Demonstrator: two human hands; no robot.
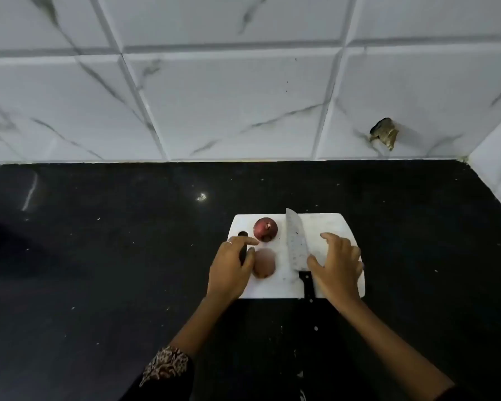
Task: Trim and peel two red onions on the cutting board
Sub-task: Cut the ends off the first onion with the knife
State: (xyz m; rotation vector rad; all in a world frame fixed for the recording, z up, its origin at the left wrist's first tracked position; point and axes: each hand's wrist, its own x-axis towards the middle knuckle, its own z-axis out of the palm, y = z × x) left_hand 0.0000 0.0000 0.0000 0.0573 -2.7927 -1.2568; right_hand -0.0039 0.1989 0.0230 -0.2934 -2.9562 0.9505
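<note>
Wall: white marble-look tiles behind the counter, with a chipped dark hole toward the right corner.
Counter: black speckled stone, running back to the tiles.
Board: white cutting board near the counter's front edge, right of centre; its handle hole is partly under the left hand.
Knife: wide-blade knife lies flat down the middle of the board, tip toward the far edge, black handle overhanging the near edge.
Left hand: left hand over the board's left edge, fingers relaxed and spread, holding nothing; index finger points toward the far onion.
Right hand: right hand over the board's right half, fingers spread wide, holding nothing; thumb just beside the blade's heel.
Far onion: red onion at the board's far left, skin on, just beyond the left fingertips, apart from them.
Near onion: second onion at the board's left, blurred, right against the left hand's fingers; can't tell whether they touch. Looks unpeeled, not sure.
Onions vs grip: both sit left of the blade, on the left hand's side; neither is held. Right hand is well apart from both, with the knife between.
Progress: my read — trimming not started, no cut ends or loose skin visible.
Risk 1: thumb sits near the blade heel; a careless reach for the handle could meet the edge.
Risk 2: round onions are unsupported, so a nudge from the left hand could roll one off the left edge.
Risk 3: overhanging handle could get knocked, spinning the blade toward either hand.
</note>
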